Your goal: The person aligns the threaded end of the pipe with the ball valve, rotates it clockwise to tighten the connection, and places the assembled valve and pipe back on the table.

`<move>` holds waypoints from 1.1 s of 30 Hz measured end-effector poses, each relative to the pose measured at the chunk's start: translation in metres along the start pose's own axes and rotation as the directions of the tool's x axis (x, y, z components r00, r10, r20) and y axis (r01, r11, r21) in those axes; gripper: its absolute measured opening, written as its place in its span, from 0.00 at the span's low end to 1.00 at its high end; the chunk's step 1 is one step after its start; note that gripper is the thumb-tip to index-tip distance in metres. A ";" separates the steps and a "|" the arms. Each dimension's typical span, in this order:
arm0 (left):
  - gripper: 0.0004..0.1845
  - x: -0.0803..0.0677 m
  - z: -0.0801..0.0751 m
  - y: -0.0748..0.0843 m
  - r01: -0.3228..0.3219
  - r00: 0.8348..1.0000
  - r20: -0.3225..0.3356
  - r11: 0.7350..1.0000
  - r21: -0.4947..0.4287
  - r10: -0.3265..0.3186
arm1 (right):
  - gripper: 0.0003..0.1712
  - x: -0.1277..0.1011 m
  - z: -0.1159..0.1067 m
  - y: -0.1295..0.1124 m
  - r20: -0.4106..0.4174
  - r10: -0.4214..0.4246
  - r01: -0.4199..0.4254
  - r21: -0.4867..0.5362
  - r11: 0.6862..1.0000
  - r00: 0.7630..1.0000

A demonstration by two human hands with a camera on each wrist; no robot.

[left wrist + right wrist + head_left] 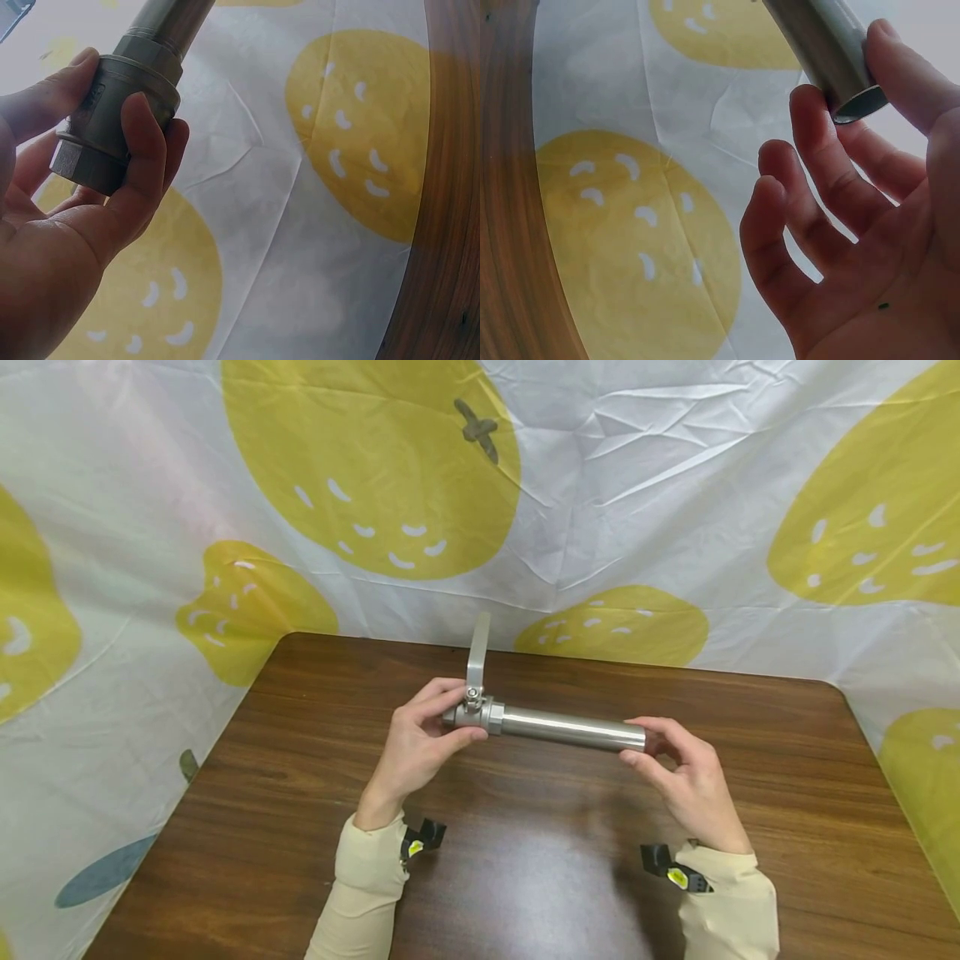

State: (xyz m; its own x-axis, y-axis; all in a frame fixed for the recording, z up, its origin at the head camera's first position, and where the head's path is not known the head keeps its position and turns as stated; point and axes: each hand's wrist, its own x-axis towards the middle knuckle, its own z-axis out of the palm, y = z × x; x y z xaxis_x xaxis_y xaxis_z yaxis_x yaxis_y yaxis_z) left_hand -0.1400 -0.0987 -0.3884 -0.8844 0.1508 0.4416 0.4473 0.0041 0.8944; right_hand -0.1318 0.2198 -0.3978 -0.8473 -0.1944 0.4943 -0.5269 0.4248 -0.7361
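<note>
The valve [472, 712] sits inside the curled fingers [142, 161] of the left hand [420, 739]: the thumb lies along one side of its grey body, the other fingers wrap the opposite side, and its hexagonal end pokes out past the palm. Some raised marks show on the valve body beside the thumb in the left wrist view, too blurred to read. Its flat lever handle [477, 652] stands up and away from the person.

A smooth steel pipe [570, 729] is joined to the valve and runs to the person's right, level above the table. Its open far end rests between the thumb and index fingertip [810, 112] of the right hand [686, 777], which pinch it lightly; the remaining fingers of that hand are loosely bent and spread, touching nothing.

Both hands hold the assembly just above the dark wooden table [525, 877], near its middle. Cream sleeves [367, 868] cover the forearms, and a small black clip with a yellow tag [678, 877] sits at each wrist; no writing on it can be read. Behind and around the table hangs a creased white cloth printed with large yellow fruit shapes [375, 460].
</note>
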 end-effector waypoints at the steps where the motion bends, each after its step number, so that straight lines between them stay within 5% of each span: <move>1: 0.27 0.000 0.000 0.000 0.000 1.000 0.001 1.000 -0.001 0.000 | 0.21 0.000 0.000 0.000 -0.002 0.001 -0.001 -0.002 1.000 1.000; 33: 0.27 0.000 0.003 0.000 -0.016 1.000 0.017 1.000 -0.017 0.017 | 0.05 0.000 0.002 -0.002 -0.022 0.109 -0.107 0.077 0.991 0.994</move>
State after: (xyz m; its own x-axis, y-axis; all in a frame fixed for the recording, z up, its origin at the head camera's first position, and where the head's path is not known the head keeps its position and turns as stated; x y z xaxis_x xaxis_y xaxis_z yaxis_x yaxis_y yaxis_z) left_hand -0.1399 -0.0961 -0.3890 -0.8745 0.1675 0.4552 0.4594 -0.0153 0.8881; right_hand -0.1308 0.2169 -0.3974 -0.8981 -0.1278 0.4208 -0.4366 0.3740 -0.8182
